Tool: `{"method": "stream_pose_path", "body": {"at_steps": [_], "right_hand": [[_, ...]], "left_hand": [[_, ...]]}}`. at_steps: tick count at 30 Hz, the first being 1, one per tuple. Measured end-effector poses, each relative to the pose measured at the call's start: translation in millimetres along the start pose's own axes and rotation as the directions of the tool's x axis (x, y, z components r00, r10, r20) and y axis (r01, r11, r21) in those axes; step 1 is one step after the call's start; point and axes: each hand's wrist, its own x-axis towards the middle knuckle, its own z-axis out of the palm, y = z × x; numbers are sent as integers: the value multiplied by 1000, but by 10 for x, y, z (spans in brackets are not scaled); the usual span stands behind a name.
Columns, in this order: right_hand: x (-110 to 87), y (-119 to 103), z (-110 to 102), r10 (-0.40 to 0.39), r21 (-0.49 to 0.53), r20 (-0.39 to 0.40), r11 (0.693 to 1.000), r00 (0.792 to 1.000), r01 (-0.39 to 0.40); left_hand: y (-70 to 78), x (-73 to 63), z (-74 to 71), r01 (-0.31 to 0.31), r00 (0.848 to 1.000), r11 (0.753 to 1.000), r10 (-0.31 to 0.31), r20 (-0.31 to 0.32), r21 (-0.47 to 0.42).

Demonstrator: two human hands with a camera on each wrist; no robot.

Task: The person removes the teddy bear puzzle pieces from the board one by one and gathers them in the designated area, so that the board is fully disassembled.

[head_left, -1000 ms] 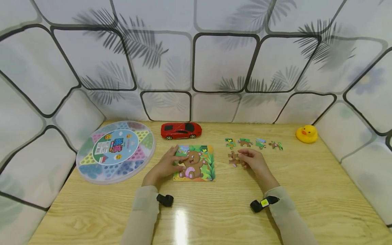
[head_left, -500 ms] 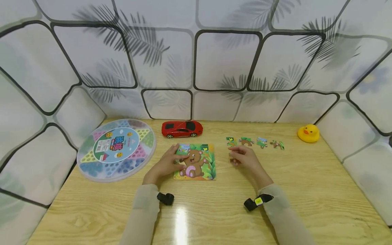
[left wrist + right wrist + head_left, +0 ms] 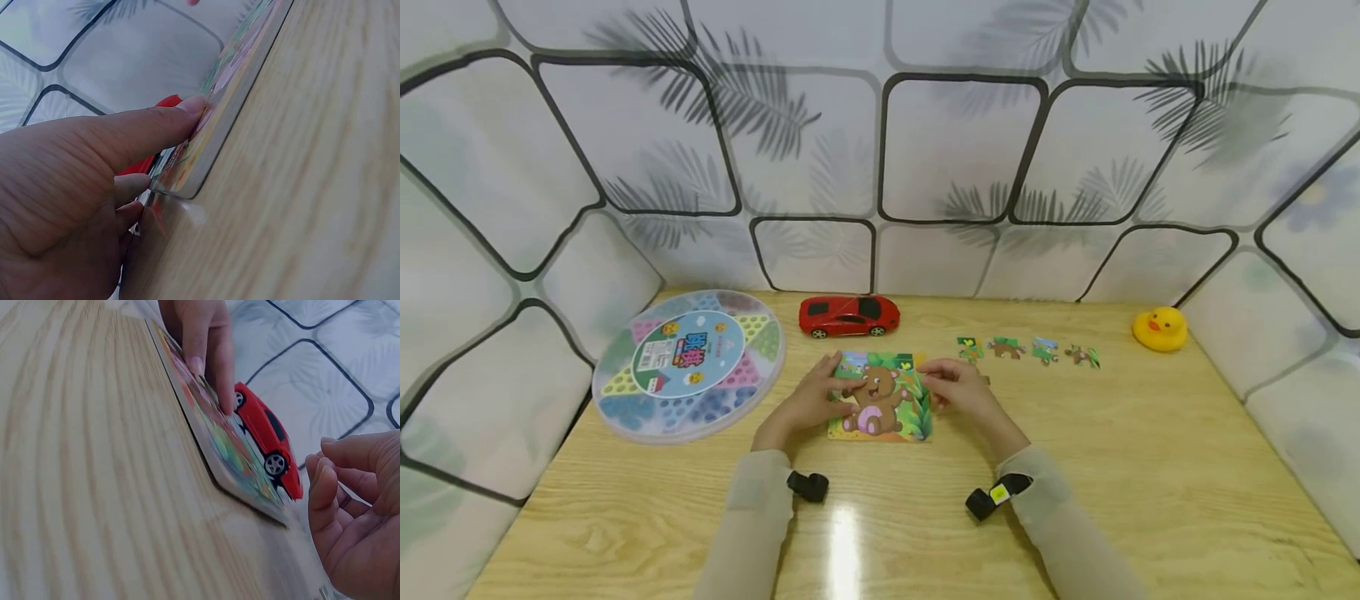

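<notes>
Right fingers (image 3: pixel 322 494) shifted leftward, curled.

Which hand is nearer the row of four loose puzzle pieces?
Right. The right hand is just on the near side of the loose pieces, by their left end; the left hand is farther left, over the bear puzzle at its left edge.
</notes>
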Motion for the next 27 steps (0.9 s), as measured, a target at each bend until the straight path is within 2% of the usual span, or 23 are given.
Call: {"method": "stream_pose_path", "body": {"at_steps": [7,15,21,27], "right_hand": [[17,-89,249,24,29,48,999,999,-26],[25,-92,550,-9,32,134,999,991,5],[66,-35,668,-2,-50,124,999,992,9],[71,-50,672,26,-105,111,994,993,-14]], "left_hand": [[5,-4,7,22,1000,1000,-22,2,0],[7,-11,5,21,1000,1000,-21,4,-6],[-1,-20,4,31,1000,999,-31,2,-20],[-20,-13,-11,-4,1000,1000,4,2,-19]]}}
